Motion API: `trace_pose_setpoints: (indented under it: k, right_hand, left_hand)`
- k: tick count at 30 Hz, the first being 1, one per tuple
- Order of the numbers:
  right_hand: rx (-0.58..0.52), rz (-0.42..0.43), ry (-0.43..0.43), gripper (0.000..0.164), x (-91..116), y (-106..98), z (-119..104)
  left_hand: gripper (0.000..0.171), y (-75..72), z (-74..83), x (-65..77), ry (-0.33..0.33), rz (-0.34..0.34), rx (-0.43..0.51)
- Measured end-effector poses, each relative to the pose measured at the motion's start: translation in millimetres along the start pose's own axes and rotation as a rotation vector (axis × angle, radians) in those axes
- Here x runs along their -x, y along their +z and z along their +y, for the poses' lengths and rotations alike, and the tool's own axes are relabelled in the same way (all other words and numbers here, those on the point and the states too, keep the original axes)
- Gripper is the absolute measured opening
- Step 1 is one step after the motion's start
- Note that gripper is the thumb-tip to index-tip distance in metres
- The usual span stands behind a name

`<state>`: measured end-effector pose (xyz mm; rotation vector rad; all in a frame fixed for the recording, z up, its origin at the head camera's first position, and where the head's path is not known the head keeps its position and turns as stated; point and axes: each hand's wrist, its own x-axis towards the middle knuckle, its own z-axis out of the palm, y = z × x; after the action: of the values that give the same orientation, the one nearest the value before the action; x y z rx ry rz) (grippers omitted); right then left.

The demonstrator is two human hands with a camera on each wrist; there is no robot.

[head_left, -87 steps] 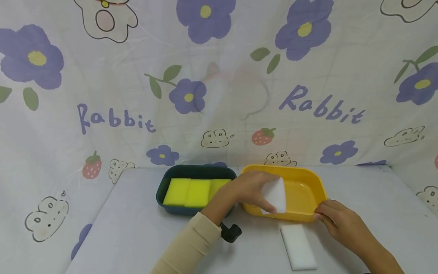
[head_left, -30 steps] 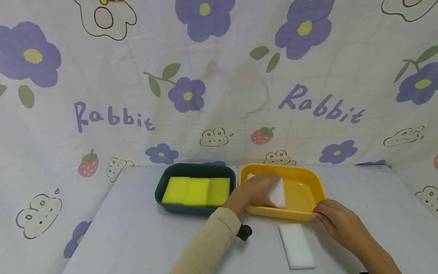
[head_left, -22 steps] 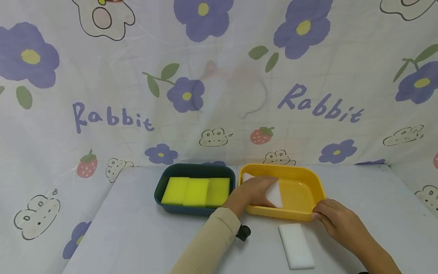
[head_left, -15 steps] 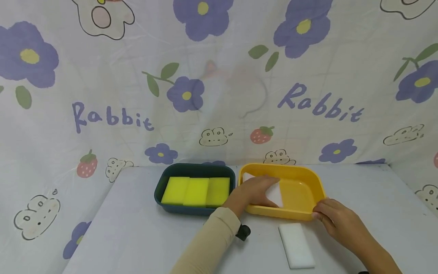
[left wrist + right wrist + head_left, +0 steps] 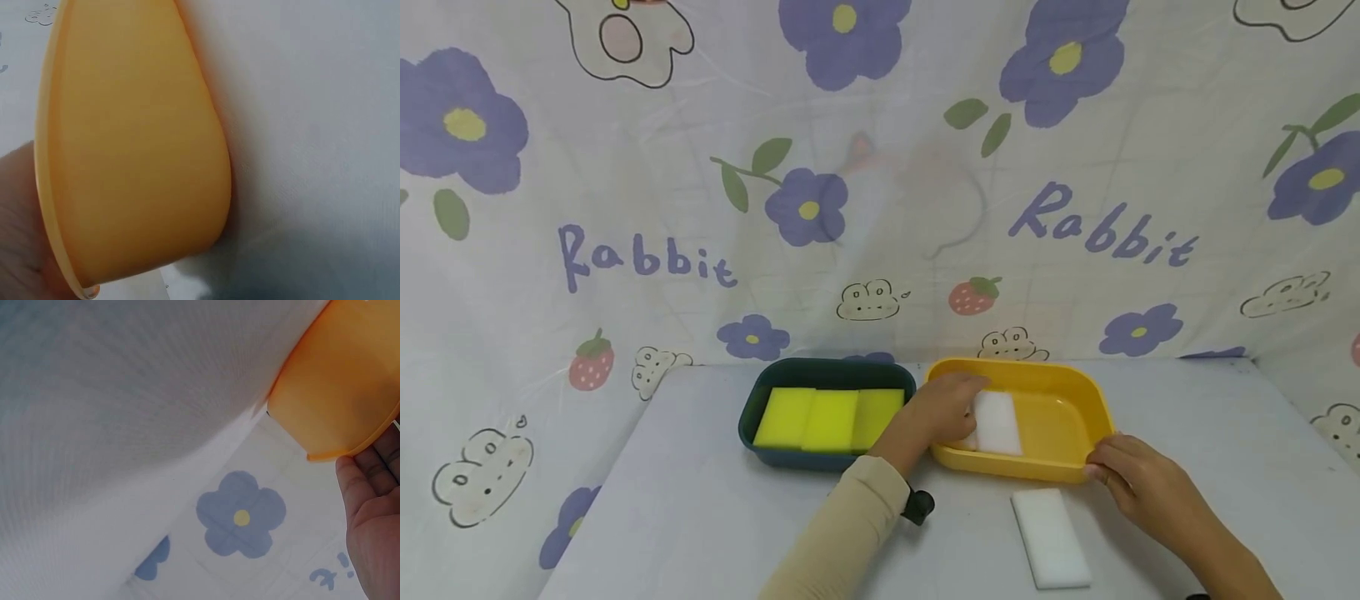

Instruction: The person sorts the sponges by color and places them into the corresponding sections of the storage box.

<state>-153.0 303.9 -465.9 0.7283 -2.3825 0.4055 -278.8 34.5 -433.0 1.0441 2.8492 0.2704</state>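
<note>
My right hand (image 5: 1138,475) pinches the front right corner of a yellow plastic container (image 5: 1093,400). In the right wrist view, its fingers (image 5: 362,481) lie along the rim. My left hand (image 5: 943,408) is over the container's left end, index finger reaching toward the back wall. Right beside it, a white sponge block (image 5: 998,423) lies flat inside, with a strip of another white block showing under the hand. The left wrist view shows the container's outer wall (image 5: 137,137) with part of the hand behind its rim. Another white sponge block (image 5: 1051,537) lies on the table in front.
A dark green container (image 5: 775,457) holding several yellow sponge blocks (image 5: 831,421) stands just left of the yellow one. Behind the white table (image 5: 700,500) hangs a printed curtain (image 5: 910,233).
My left hand has let go of the white sponge block and drawn back to the left, uncovering it inside the container. My right hand has stayed at the corner.
</note>
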Motion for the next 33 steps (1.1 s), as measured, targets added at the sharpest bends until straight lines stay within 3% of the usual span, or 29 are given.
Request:
trace_pose_setpoints:
  k: [2,6,12,20,26,29,33]
  right_hand:
    - [0.0,-0.001,-0.002,0.033,0,0,0]
    - [0.011,-0.016,0.007,0.01,1,0,-1]
    - [0.016,-0.018,0.015,0.017,1,0,0]
    - [0.029,-0.032,0.021,0.023,0,0,0]
    - [0.03,-0.035,0.03,0.026,1,0,0]
    - [0.033,-0.037,0.032,0.028,1,0,0]
    - [0.037,-0.041,0.035,0.029,1,0,0]
  left_hand:
    - [0.057,0.2,0.1,-0.7,-0.016,-0.01,-0.029]
    - [0.054,1.9,1.4,-2.3,-0.034,-0.029,-0.079]
    - [0.04,4.3,4.6,-4.2,-0.043,-0.041,-0.141]
    - [0.07,8.6,10.4,-5.3,-0.084,-0.103,-0.128]
    - [0.078,6.9,11.4,-4.2,-0.069,-0.121,-0.185]
    - [0.079,5.3,12.2,-3.4,-0.058,-0.131,-0.148]
    - [0.075,7.3,12.3,-3.9,0.016,-0.129,-0.026]
